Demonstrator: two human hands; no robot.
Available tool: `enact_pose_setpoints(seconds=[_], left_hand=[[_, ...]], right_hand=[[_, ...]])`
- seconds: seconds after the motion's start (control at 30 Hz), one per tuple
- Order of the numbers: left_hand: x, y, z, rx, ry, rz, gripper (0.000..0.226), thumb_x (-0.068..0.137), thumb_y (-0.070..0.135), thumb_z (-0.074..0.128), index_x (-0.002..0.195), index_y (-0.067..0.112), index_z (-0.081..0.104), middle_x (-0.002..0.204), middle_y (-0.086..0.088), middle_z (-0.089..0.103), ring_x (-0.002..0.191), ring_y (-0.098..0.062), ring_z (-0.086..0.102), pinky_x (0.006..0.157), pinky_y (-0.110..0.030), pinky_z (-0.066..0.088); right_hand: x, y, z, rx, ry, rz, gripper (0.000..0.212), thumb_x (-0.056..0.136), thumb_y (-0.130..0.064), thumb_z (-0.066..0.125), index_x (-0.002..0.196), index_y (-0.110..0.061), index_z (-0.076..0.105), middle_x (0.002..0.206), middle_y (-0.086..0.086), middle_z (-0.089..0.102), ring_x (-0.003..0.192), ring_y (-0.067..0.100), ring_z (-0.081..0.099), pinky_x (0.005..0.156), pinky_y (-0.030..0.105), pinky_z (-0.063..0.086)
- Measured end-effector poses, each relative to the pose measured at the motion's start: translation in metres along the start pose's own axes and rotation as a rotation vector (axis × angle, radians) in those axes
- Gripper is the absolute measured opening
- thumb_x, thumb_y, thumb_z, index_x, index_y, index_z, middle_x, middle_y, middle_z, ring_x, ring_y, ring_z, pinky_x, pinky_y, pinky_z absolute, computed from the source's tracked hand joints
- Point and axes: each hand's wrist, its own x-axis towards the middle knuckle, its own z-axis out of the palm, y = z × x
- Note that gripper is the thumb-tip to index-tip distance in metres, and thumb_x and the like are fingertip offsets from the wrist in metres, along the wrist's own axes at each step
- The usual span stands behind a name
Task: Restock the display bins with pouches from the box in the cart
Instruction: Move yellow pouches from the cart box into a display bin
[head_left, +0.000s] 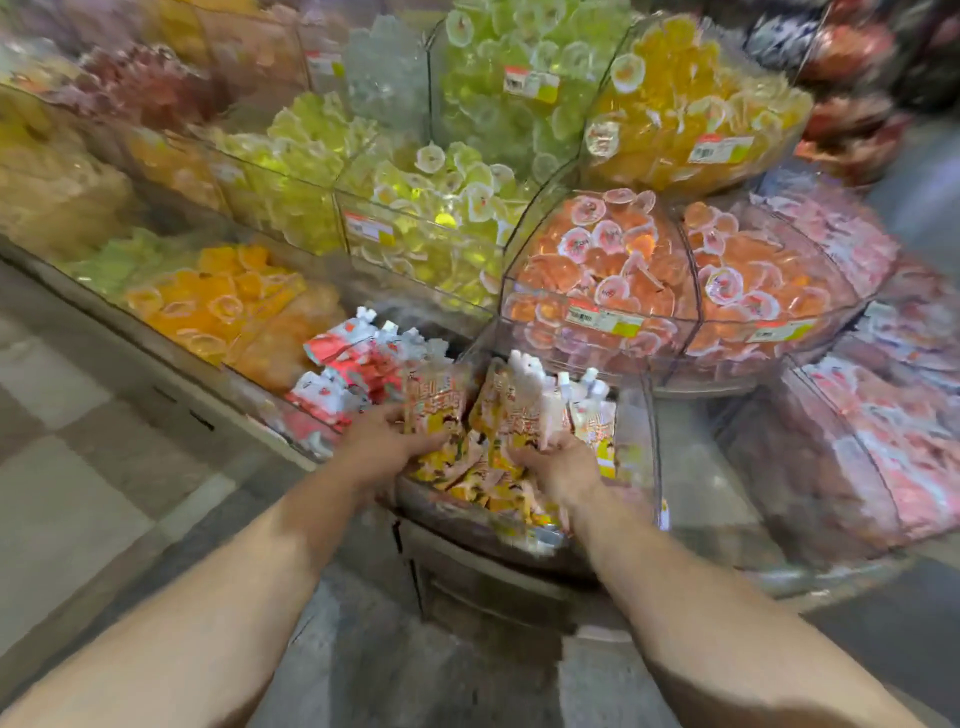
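Both my hands reach into a clear plastic display bin (641, 447) at the lowest tier, straight ahead. My left hand (387, 441) grips a bunch of orange-yellow spouted pouches (434, 410) at the bin's left side. My right hand (558, 462) holds another bunch of the same pouches (519, 400) with white caps at the bin's right side. More of these pouches (483, 480) lie in the bin under my hands. The image is blurred, so exact finger positions are hard to read. The cart and its box are out of view.
Red-and-white spouted pouches (353, 364) fill the bin to the left. Above stand bins of orange jelly cups (597, 270), yellow-green cups (436, 208) and yellow cups (685, 104). Pink packs (872, 441) fill bins on the right. Tiled floor (78, 441) lies to the left.
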Motion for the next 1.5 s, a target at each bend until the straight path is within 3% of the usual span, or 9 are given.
enact_pose_setpoints(seconds=[0.17, 0.33, 0.57, 0.9, 1.0, 1.13, 1.23, 1.33, 1.5], left_hand=[[0.008, -0.005, 0.002, -0.069, -0.054, 0.003, 0.02, 0.079, 0.002, 0.076, 0.094, 0.011, 0.065, 0.076, 0.002, 0.071, 0.063, -0.007, 0.067, 0.052, -0.019, 0.05], [0.011, -0.013, 0.005, -0.031, -0.081, -0.008, 0.031, 0.076, 0.005, 0.08, 0.1, 0.015, 0.063, 0.097, -0.007, 0.074, 0.091, -0.024, 0.071, 0.083, -0.042, 0.058], [0.008, -0.015, 0.011, -0.016, -0.078, -0.015, 0.032, 0.078, 0.0, 0.076, 0.104, 0.013, 0.062, 0.1, -0.008, 0.074, 0.09, -0.02, 0.071, 0.081, -0.036, 0.058], [0.015, -0.006, 0.026, 0.163, -0.082, -0.002, 0.023, 0.079, 0.01, 0.078, 0.087, 0.025, 0.062, 0.09, 0.004, 0.072, 0.085, -0.012, 0.069, 0.075, -0.029, 0.057], [0.022, -0.003, 0.039, 0.181, -0.103, -0.031, 0.023, 0.077, 0.013, 0.08, 0.089, 0.022, 0.063, 0.093, 0.0, 0.073, 0.088, -0.018, 0.07, 0.083, -0.04, 0.058], [0.033, 0.003, 0.062, 0.234, -0.165, -0.038, 0.021, 0.076, 0.019, 0.081, 0.088, 0.024, 0.065, 0.091, 0.003, 0.072, 0.086, -0.016, 0.069, 0.085, -0.042, 0.058], [0.038, 0.009, 0.078, 0.228, -0.241, -0.031, 0.023, 0.08, 0.016, 0.079, 0.093, 0.023, 0.061, 0.087, 0.01, 0.065, 0.082, -0.011, 0.061, 0.082, -0.034, 0.056], [0.041, 0.006, 0.084, 0.354, -0.219, 0.079, 0.041, 0.082, 0.023, 0.077, 0.12, 0.021, 0.06, 0.105, 0.01, 0.058, 0.097, -0.013, 0.057, 0.085, -0.028, 0.049], [0.05, -0.01, 0.074, 0.889, -0.133, 0.349, 0.05, 0.088, 0.018, 0.064, 0.136, 0.021, 0.054, 0.148, -0.007, 0.04, 0.134, -0.028, 0.037, 0.113, -0.035, 0.028]], right_hand=[[0.003, -0.009, 0.017, 0.022, 0.079, -0.009, 0.037, 0.076, -0.027, 0.08, 0.079, -0.019, 0.044, 0.071, 0.01, 0.053, 0.053, 0.022, 0.046, 0.045, 0.025, 0.036], [0.038, 0.011, 0.042, 0.039, 0.088, 0.012, 0.041, 0.055, -0.045, 0.077, 0.074, -0.014, 0.057, 0.075, 0.022, 0.064, 0.072, 0.043, 0.067, 0.061, 0.055, 0.053], [0.046, -0.001, 0.061, 0.095, 0.11, 0.052, 0.017, 0.082, -0.013, 0.071, 0.069, -0.02, 0.063, 0.086, 0.009, 0.072, 0.085, 0.032, 0.069, 0.08, 0.047, 0.057], [0.04, -0.01, 0.051, 0.068, 0.159, 0.084, 0.024, 0.072, -0.025, 0.081, 0.061, -0.021, 0.059, 0.069, 0.003, 0.068, 0.069, 0.024, 0.065, 0.069, 0.041, 0.057], [0.024, -0.018, 0.031, 0.165, 0.216, 0.053, 0.017, 0.077, -0.028, 0.075, 0.072, -0.02, 0.06, 0.067, 0.006, 0.064, 0.06, 0.02, 0.058, 0.062, 0.035, 0.053], [-0.002, -0.021, -0.001, 0.262, -0.074, 0.062, 0.027, 0.091, -0.033, 0.063, 0.068, -0.019, 0.061, 0.061, -0.001, 0.053, 0.051, 0.012, 0.048, 0.052, 0.025, 0.045], [-0.002, -0.011, -0.015, 0.131, -0.009, -0.058, 0.018, 0.089, -0.021, 0.068, 0.074, -0.01, 0.068, 0.057, -0.001, 0.05, 0.049, 0.012, 0.046, 0.051, 0.024, 0.044], [0.004, 0.0, -0.023, 0.044, 0.192, -0.047, 0.021, 0.089, -0.015, 0.067, 0.08, 0.004, 0.063, 0.055, 0.0, 0.05, 0.051, 0.014, 0.043, 0.051, 0.025, 0.039], [0.021, 0.004, -0.015, -0.138, 0.271, 0.027, 0.01, 0.088, -0.015, 0.067, 0.079, -0.013, 0.071, 0.055, -0.005, 0.06, 0.046, 0.008, 0.049, 0.048, 0.025, 0.044]])
